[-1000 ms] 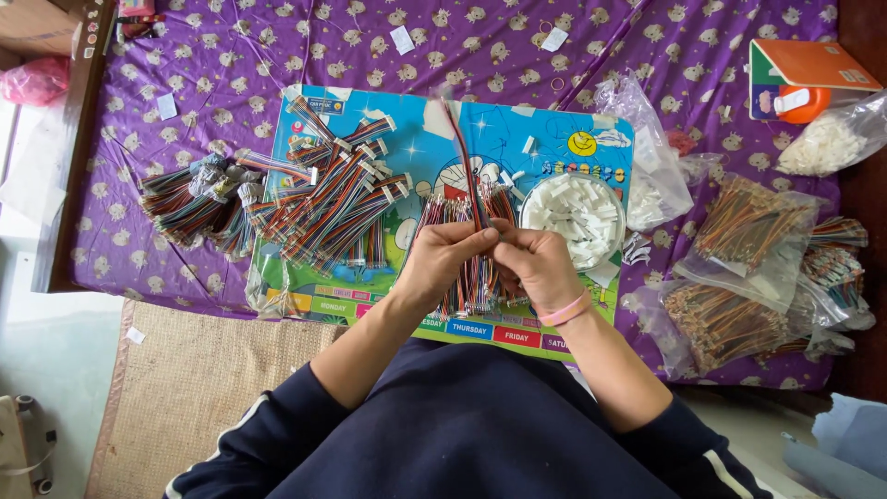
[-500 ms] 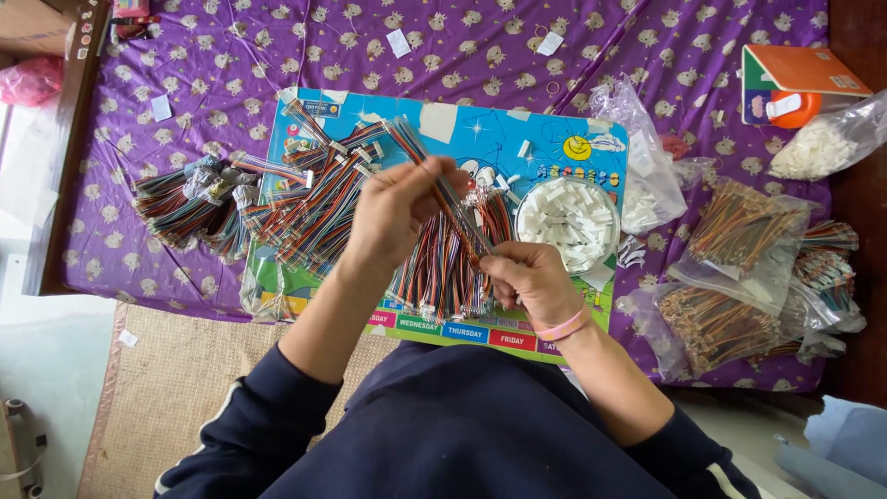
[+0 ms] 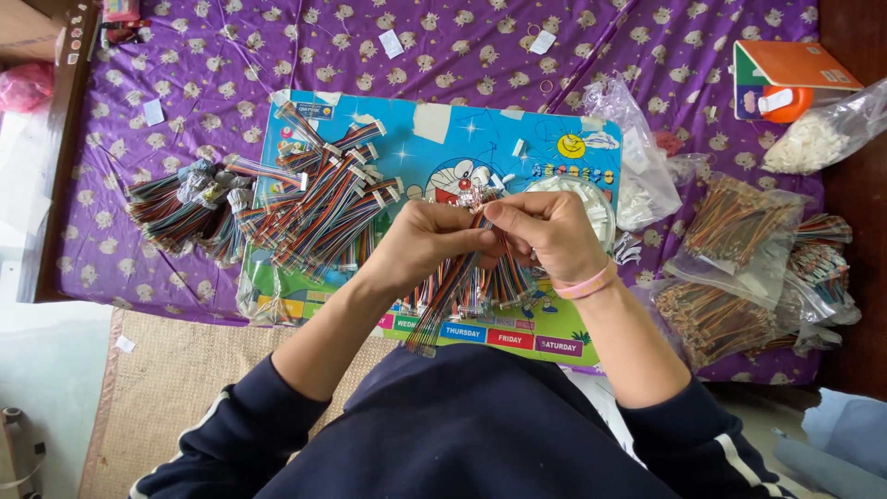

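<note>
My left hand (image 3: 427, 242) wraps closed around a bundle of multicoloured wires (image 3: 453, 286). My right hand (image 3: 547, 233) pinches its connector end (image 3: 474, 199), fingers pressed together.

From my feed, my left hand (image 3: 427, 242) and right hand (image 3: 552, 238) cover the top ends of the ribbon-cable bundle (image 3: 453, 288), so I cannot tell what the fingertips pinch there. The white bowl (image 3: 599, 211) is mostly hidden behind my right hand; its contents are not readable. The cartoon board (image 3: 434, 148) is covered across its middle by hands and cables, and its lower edge disappears under my dark sweater (image 3: 462, 425). The clear bags of cables (image 3: 739, 268) blur their contents behind creased plastic. The pink bag (image 3: 23, 85) and the orange-lidded box (image 3: 785, 79) are partly cut off or overlapped at the frame's edges.
</note>
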